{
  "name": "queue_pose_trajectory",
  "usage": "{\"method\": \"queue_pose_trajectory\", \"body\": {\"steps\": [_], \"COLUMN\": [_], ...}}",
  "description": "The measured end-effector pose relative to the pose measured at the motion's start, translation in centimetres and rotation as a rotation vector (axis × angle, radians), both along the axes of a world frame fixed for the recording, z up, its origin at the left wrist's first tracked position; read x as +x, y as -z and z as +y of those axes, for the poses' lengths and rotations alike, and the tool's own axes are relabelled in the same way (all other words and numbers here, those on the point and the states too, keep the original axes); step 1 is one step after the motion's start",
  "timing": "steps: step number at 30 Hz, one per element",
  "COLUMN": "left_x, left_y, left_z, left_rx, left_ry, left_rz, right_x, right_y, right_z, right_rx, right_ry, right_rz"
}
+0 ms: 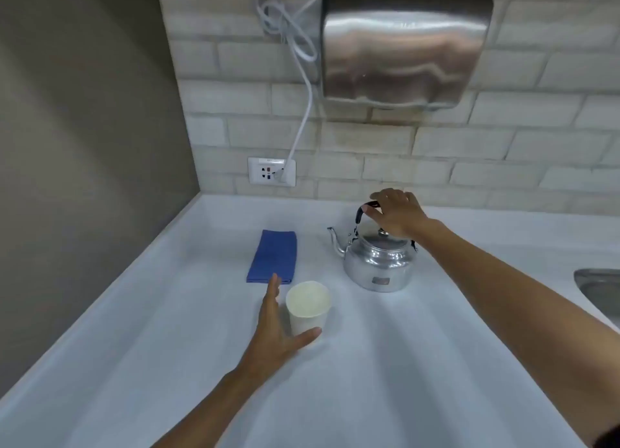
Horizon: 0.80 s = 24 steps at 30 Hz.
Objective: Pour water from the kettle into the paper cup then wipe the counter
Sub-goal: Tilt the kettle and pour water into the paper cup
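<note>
A shiny metal kettle (377, 261) stands on the white counter (385, 363), spout pointing left, its black handle raised. My right hand (397, 214) is curled over the top of that handle. A white paper cup (308, 305) stands upright in front and to the left of the kettle. My left hand (278, 330) is open beside the cup, fingers spread along its left side and thumb touching its base. A folded blue cloth (273, 256) lies flat behind the cup.
A steel hand dryer (406, 45) hangs on the tiled wall above the kettle, its cord running to a wall socket (271, 171). A steel sink edge (600, 290) shows at the right. A grey wall closes the left side.
</note>
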<state>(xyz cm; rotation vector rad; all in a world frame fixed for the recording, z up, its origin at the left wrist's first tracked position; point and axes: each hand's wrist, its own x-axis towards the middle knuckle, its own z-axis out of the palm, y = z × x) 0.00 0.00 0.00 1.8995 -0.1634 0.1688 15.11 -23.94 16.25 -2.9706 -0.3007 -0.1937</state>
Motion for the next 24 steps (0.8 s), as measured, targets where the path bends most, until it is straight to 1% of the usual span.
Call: {"method": "queue_pose_trajectory", "body": {"steps": [2, 5, 8, 12, 15, 20, 24], "left_x": [0.5, 0.9, 0.8, 0.6, 0.7, 0.8, 0.8], "left_y": [0.0, 0.7, 0.7, 0.6, 0.7, 0.9, 0.9], "left_z": [-0.4, -0.5, -0.7, -1.2, -1.3, -1.1, -1.1], "left_rx": [-0.063, -0.089, -0.036, 0.025, 0.044, 0.079, 0.088], "left_ry": [-0.007, -0.003, 0.0, -0.037, -0.048, -0.06, -0.051], "left_rz": [0.035, 0.078, 0.101, 0.167, 0.161, 0.146, 0.14], "right_x": [0.7, 1.9, 2.9, 3.5, 3.8, 3.0, 1.7], "right_y": [-0.1, -0.2, -0.2, 0.3, 0.5, -0.5, -2.1], "right_z": [0.0, -0.1, -0.3, -0.4, -0.3, -0.2, -0.3], "right_rx": [0.017, 0.065, 0.121, 0.117, 0.116, 0.102, 0.042], "right_ry": [0.004, 0.005, 0.03, 0.046, 0.052, 0.06, -0.001], "right_rz": [0.024, 0.035, 0.064, -0.017, -0.075, -0.104, -0.172]}}
